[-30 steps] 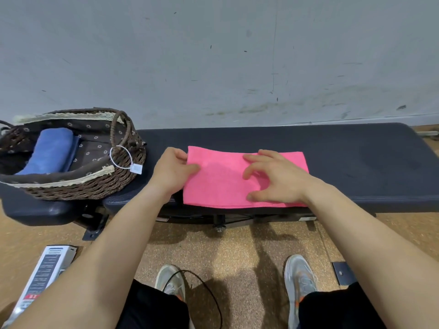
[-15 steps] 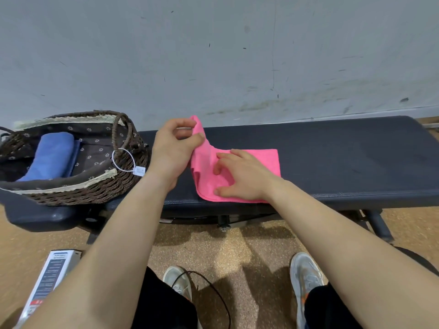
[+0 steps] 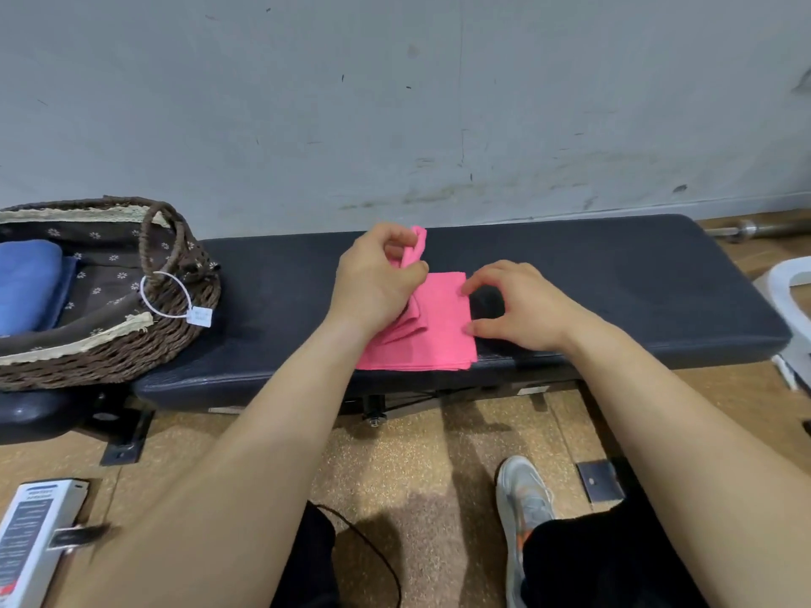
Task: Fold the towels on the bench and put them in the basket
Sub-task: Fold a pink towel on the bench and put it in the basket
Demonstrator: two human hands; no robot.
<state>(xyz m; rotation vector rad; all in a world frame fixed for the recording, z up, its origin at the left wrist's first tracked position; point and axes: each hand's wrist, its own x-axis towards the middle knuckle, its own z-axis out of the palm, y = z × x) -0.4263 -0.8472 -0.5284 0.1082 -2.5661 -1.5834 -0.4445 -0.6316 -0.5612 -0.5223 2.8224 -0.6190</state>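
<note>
A pink towel (image 3: 443, 331) lies half folded on the black padded bench (image 3: 614, 283), near its front edge. My left hand (image 3: 377, 283) pinches the towel's left end and holds it lifted above the rest of the cloth. My right hand (image 3: 518, 305) rests at the towel's right edge, its fingertips and thumb touching the cloth, fingers spread. A brown wicker basket (image 3: 131, 344) with a dark flowered lining stands on the bench's left end. A folded blue towel (image 3: 26, 283) lies inside it.
A grey scuffed wall runs right behind the bench. A white tag on a ring (image 3: 199, 317) hangs from the basket handle. On the floor are a white device (image 3: 26, 537) at the lower left, my shoes (image 3: 522, 498), and a white object (image 3: 790, 309) at the right.
The towel lay flat and long under both hands. My left hand lifted its left end and carried it rightward over the cloth; my right hand slid to the right edge.
</note>
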